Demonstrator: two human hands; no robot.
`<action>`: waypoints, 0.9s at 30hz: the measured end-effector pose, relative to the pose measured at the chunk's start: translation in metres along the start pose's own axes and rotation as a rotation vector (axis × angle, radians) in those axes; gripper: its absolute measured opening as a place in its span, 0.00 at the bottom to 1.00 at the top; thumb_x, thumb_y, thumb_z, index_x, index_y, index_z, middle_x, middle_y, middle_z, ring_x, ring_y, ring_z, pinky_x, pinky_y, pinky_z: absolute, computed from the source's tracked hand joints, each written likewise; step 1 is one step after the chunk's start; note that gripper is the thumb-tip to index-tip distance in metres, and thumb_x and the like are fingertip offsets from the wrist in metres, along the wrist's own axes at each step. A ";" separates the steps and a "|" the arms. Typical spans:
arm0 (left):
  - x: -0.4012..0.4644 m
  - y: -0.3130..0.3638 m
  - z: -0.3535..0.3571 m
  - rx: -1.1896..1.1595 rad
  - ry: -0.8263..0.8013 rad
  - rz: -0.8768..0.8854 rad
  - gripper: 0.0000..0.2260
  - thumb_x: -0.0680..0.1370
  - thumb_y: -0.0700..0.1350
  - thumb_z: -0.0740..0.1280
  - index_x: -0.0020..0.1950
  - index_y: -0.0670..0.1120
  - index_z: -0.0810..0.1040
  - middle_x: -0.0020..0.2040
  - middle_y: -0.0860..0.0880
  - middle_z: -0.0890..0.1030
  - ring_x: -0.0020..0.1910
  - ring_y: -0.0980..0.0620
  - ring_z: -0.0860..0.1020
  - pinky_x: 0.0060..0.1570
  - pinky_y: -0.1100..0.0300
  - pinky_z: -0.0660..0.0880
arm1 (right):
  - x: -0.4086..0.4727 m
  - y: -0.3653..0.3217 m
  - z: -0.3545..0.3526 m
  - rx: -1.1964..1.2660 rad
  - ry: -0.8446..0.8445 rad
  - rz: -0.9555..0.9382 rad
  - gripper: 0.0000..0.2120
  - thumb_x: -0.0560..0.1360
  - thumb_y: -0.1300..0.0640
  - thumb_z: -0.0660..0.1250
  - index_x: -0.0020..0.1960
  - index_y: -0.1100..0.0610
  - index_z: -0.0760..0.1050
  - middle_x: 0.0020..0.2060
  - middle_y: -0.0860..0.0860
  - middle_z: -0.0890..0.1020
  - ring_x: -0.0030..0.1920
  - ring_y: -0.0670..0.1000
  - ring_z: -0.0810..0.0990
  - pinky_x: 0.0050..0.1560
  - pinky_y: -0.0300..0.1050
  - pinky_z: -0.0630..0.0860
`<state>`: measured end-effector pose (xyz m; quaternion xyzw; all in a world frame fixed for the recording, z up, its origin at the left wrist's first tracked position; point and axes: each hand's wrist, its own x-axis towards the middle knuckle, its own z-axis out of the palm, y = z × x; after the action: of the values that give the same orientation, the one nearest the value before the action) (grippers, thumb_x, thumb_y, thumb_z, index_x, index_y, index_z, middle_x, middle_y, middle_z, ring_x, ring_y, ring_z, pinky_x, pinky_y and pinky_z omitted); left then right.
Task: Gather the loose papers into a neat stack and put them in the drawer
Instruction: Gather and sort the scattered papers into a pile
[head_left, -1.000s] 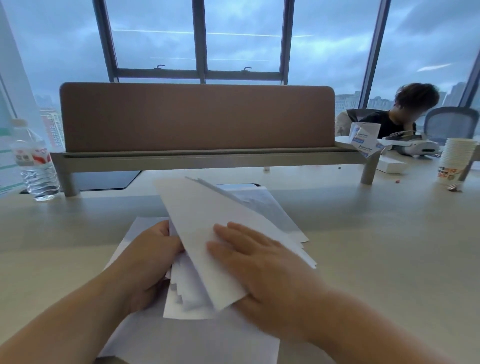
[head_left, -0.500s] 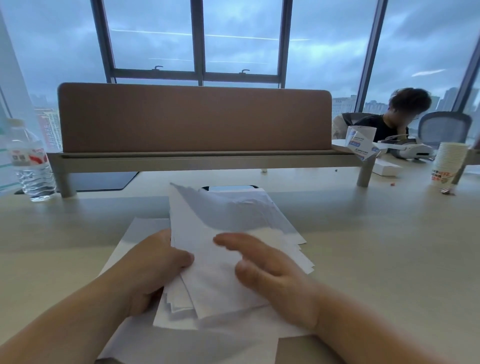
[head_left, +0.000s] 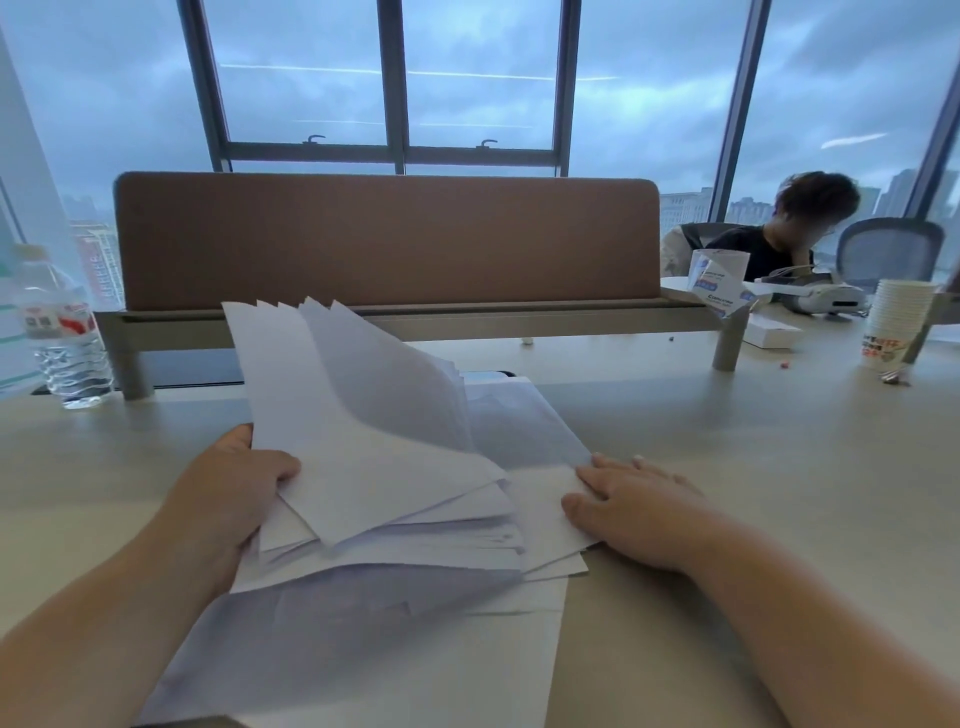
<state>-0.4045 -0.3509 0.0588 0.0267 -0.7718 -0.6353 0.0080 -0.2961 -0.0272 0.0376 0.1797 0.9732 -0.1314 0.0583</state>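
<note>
Presently, the loose papers (head_left: 374, 467) are fanned unevenly on the tabletop (head_left: 753, 467); the left hand (head_left: 228, 499) grips their raised left edge, the right hand (head_left: 634, 509) lies flat, released, on the sheets. Edges should be squared by tapping before lifting; no drawer is seen.

Shown: two hands, left (head_left: 228, 493) and right (head_left: 631, 512), one fanned sheaf of white papers (head_left: 374, 467) too overlapped to count, one water bottle (head_left: 62, 338), one stack of paper cups (head_left: 896, 325), one seated person (head_left: 779, 234), one table (head_left: 753, 467).
</note>
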 end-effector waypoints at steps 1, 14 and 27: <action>0.000 0.000 0.000 -0.001 -0.001 -0.001 0.12 0.78 0.30 0.64 0.47 0.46 0.78 0.45 0.42 0.83 0.38 0.42 0.80 0.39 0.56 0.74 | -0.003 0.000 -0.004 -0.038 -0.006 0.024 0.32 0.80 0.32 0.52 0.82 0.40 0.56 0.83 0.41 0.53 0.83 0.54 0.49 0.81 0.59 0.49; -0.017 0.009 0.009 0.011 -0.089 0.047 0.12 0.81 0.30 0.63 0.49 0.48 0.78 0.42 0.46 0.83 0.36 0.46 0.80 0.30 0.58 0.72 | -0.004 0.029 -0.022 -0.050 0.111 0.286 0.34 0.70 0.27 0.68 0.59 0.55 0.77 0.55 0.52 0.81 0.51 0.53 0.78 0.51 0.45 0.76; -0.009 -0.001 0.013 0.037 -0.150 0.028 0.12 0.81 0.31 0.64 0.51 0.48 0.80 0.44 0.46 0.86 0.39 0.42 0.83 0.36 0.55 0.76 | -0.013 0.019 -0.029 0.336 0.383 0.235 0.20 0.69 0.47 0.76 0.59 0.48 0.75 0.50 0.47 0.79 0.49 0.52 0.80 0.54 0.51 0.79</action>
<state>-0.3957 -0.3378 0.0556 -0.0318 -0.7822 -0.6208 -0.0413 -0.2788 -0.0066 0.0627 0.3202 0.9034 -0.2470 -0.1427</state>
